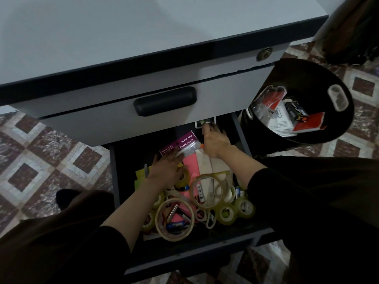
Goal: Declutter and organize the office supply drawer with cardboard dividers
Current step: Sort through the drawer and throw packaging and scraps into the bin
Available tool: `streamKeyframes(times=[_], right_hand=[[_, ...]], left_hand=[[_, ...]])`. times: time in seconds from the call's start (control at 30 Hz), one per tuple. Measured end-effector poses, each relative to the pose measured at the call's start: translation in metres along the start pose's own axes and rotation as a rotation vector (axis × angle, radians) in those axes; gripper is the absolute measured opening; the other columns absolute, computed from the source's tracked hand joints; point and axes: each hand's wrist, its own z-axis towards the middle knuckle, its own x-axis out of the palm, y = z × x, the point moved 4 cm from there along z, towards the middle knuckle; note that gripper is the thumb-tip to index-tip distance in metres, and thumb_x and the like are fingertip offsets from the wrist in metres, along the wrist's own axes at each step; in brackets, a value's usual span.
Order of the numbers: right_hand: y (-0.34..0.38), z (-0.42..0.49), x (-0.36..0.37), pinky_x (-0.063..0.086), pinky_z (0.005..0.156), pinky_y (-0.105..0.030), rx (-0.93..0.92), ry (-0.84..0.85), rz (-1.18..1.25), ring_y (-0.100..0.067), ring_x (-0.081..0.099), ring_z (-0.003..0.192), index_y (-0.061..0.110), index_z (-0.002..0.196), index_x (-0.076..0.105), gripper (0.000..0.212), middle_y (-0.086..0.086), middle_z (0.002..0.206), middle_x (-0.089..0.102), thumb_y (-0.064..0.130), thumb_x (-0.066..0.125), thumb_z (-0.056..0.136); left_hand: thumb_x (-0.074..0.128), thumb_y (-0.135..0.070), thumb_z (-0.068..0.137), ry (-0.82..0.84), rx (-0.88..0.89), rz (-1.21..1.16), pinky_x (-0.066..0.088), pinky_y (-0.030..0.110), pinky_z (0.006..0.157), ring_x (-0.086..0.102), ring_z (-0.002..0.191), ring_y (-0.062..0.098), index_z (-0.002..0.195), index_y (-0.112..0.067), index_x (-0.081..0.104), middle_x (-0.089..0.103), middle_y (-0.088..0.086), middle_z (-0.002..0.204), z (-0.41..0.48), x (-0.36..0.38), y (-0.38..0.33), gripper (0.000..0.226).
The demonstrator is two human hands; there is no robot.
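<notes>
The lower drawer point(184, 255) stands pulled out, crammed with tape rolls point(174, 219), batteries, pink and yellow paper and white rulers. My left hand point(166, 167) lies on the pile with fingers reaching onto a purple pencil-lead pack point(178, 143). At the back of the drawer my right hand point(215, 140) pinches a small dark card or packet point(205, 123) under the upper drawer's front. I see no cardboard dividers.
A black bin point(332, 124) stands on the floor to the right of the drawer, holding discarded packets and boxes. Above, the closed upper drawer point(164, 101) overhangs the back of the open one. Patterned tile floor lies on both sides.
</notes>
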Motion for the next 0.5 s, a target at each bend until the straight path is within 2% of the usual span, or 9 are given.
streamKeyframes(times=[0.1,0.17,0.3,0.4,0.5], right_hand=[[-0.002,-0.01,0.004,0.024,0.112,-0.049,0.0,-0.038,0.005,-0.028,0.032,0.133,0.005,0.132,0.03,0.051,-0.014,0.139,0.04,0.001,0.047,0.084],[-0.002,-0.018,0.008,0.031,0.107,-0.045,-0.016,-0.069,-0.052,-0.029,0.039,0.126,0.007,0.131,0.033,0.05,-0.014,0.133,0.047,0.001,0.047,0.082],[-0.006,-0.025,0.006,0.043,0.086,-0.036,0.006,-0.109,-0.017,-0.032,0.053,0.11,0.007,0.13,0.039,0.046,-0.017,0.119,0.056,0.002,0.048,0.085],[-0.009,-0.024,-0.002,0.044,0.071,-0.033,0.031,-0.199,0.083,-0.034,0.06,0.098,0.002,0.126,0.044,0.039,-0.02,0.111,0.06,0.0,0.048,0.087],[-0.012,-0.019,-0.008,0.04,0.068,-0.031,0.069,-0.285,0.147,-0.035,0.058,0.098,0.0,0.12,0.044,0.035,-0.022,0.116,0.054,-0.001,0.052,0.087]], left_hand=[[0.029,-0.042,0.099,-0.018,-0.006,-0.02,0.01,0.047,0.116,0.015,0.143,0.018,0.147,-0.027,0.022,0.008,-0.004,0.157,-0.001,0.001,0.002,0.051],[0.03,-0.039,0.099,-0.078,0.0,0.001,0.018,0.042,0.113,0.025,0.138,0.019,0.144,-0.028,0.031,0.019,-0.005,0.155,-0.002,-0.002,0.002,0.046],[0.036,-0.032,0.098,-0.177,-0.034,-0.023,0.032,0.034,0.101,0.042,0.125,0.02,0.133,-0.027,0.048,0.043,-0.006,0.142,-0.004,-0.011,0.005,0.038],[0.039,-0.029,0.096,-0.174,-0.061,-0.05,0.033,0.033,0.1,0.043,0.124,0.02,0.134,-0.026,0.047,0.046,-0.004,0.14,-0.003,-0.014,0.005,0.038],[0.041,-0.026,0.095,-0.189,-0.07,-0.068,0.038,0.032,0.093,0.049,0.116,0.022,0.128,-0.02,0.052,0.053,0.001,0.132,-0.002,-0.016,0.005,0.035]])
